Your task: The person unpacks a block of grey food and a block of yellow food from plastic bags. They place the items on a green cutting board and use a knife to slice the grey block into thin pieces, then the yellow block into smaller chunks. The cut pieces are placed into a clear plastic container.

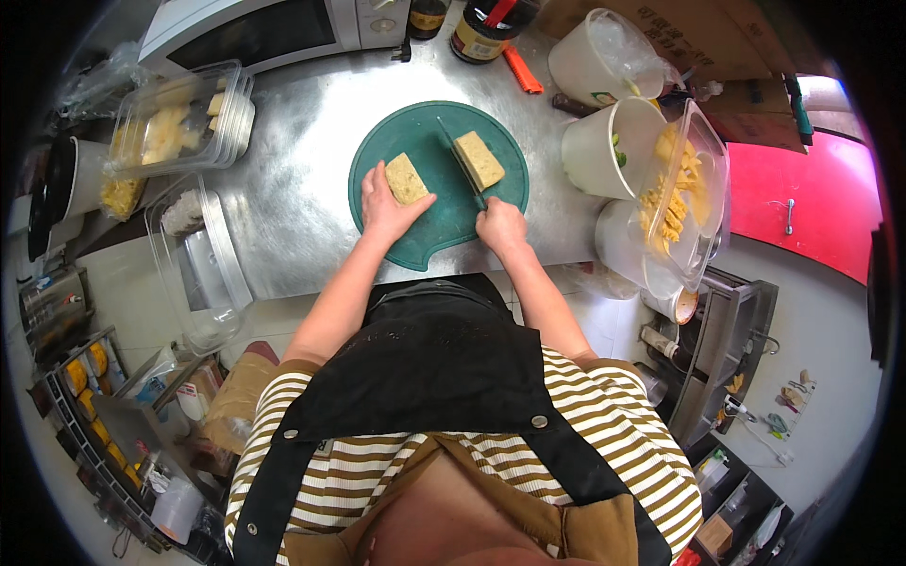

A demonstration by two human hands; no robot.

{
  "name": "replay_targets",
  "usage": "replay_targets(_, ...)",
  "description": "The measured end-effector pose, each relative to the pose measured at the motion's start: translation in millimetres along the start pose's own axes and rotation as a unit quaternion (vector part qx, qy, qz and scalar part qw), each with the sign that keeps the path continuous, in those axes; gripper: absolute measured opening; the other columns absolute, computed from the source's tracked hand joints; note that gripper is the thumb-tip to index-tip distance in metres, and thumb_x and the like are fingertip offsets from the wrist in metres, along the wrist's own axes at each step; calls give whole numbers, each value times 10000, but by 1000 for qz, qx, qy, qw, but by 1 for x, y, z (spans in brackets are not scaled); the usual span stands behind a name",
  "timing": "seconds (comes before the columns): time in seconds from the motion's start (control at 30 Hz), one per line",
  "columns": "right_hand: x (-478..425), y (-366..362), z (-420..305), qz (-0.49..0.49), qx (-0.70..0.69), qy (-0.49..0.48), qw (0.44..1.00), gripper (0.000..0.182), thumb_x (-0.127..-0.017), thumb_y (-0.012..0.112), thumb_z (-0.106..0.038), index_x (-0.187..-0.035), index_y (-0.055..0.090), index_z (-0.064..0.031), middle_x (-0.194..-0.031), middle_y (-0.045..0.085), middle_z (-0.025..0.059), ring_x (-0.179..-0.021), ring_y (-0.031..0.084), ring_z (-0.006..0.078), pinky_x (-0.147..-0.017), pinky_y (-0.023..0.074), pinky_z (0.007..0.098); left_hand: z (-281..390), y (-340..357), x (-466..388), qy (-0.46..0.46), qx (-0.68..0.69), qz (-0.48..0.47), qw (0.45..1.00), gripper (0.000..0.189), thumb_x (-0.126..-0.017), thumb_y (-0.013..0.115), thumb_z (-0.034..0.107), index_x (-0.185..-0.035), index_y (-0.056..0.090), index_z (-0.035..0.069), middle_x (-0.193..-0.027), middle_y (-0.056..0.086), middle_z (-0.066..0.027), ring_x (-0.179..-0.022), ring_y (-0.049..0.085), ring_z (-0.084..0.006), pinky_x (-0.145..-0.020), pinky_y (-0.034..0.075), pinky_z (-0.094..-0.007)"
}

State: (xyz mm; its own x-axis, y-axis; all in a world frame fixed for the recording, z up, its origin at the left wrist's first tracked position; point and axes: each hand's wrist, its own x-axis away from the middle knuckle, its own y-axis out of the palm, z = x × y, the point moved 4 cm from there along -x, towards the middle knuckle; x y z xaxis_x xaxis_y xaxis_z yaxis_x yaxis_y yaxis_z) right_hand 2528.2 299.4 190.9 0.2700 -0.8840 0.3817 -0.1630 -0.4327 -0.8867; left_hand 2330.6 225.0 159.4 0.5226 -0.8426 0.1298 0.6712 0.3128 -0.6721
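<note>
A round green cutting board (432,219) lies on the steel counter, bearing two separate pale yellow blocks of food. The left block (407,178) lies between the thumb and fingers of my left hand (386,205), which grips its near side. My right hand (502,226) is closed round the handle of a kitchen knife (459,159). The knife's blade points away from me, along the left side of the right block (479,161). A gap of bare board separates the blade from the left block.
Clear plastic tubs of yellow food (173,134) stand at the left, beside an open clear container (202,247). White buckets (601,148) and a tub of yellow pieces (683,198) line the right. Behind are a microwave (262,32), a dark jar (485,35) and an orange cutter (524,71).
</note>
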Motion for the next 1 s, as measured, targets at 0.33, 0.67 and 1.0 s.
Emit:
replay_targets(0.33, -2, 5, -4, -37, -81, -103, 991, 174, -730, 527, -157, -772, 594, -2, -767, 624, 233, -771, 613, 393, -699, 487, 493, 16, 1, -8, 54, 15, -44, 997, 738, -622, 648, 111, -1304, 374, 49, -1248, 490, -181, -1159, 475, -340, -985, 389, -390)
replay_targets(0.67, -23, 2, -3, -58, -110, -173, 977, 147, -730, 509, -128, -750, 566, 6, -710, 610, 235, -702, 605, 403, -649, 480, 508, 38, -6, 22, 281, -233, 82, 927, 482, -646, 602, 47, -1121, 548, 110, -1059, 569, -59, -918, 550, -269, -792, 437, -382)
replay_targets(1.0, -24, 7, 5, -116, -120, -184, 969, 183, -749, 511, -161, -795, 558, 10, -715, 613, 236, -710, 609, 401, -659, 484, 498, 29, -30, 7, 169, -169, 183, 954, 327, -788, 617, 157, -1089, 548, 51, -1088, 555, -132, -1028, 513, -315, -863, 391, -422)
